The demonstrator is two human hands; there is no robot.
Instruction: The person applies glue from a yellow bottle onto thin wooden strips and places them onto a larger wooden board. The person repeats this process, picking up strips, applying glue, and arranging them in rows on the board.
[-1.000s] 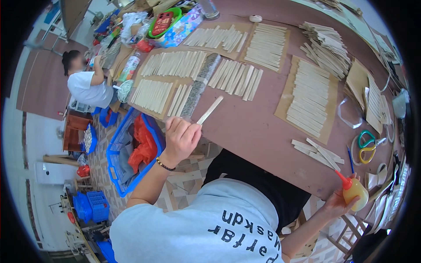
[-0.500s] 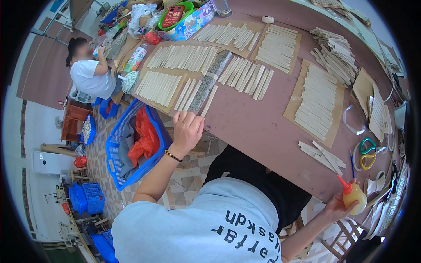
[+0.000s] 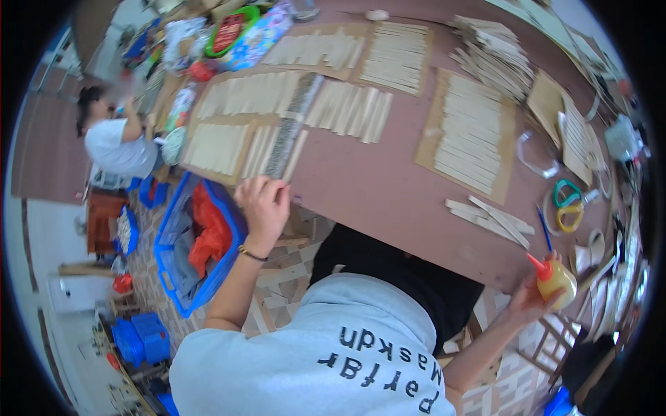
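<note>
My left hand (image 3: 263, 208) is at the front edge of the table, beside the near ends of some pale flat strips (image 3: 260, 149). Its fingers are curled together, and I cannot make out what, if anything, they hold. A speckled stone bar (image 3: 286, 139) lies across the strips just beyond that hand, with a single strip (image 3: 296, 156) along its right side. At the table's right front corner, my right hand (image 3: 531, 299) is closed round a squeeze bottle (image 3: 560, 287) of yellowish glue. The bottle's red nozzle (image 3: 536, 263) points up and to the left.
Rows of strips lie on brown sheets (image 3: 424, 149) across the table. Loose strips (image 3: 489, 222), scissors (image 3: 569, 208) and a blue pen (image 3: 543, 225) sit at the right. A blue basket (image 3: 166, 267) with red plastic stands on the floor at left. A person (image 3: 121, 142) works at far left.
The view has shifted, so the table and strips appear further left and higher. My left hand stays by the table edge; the squeeze bottle stays in my right hand.
</note>
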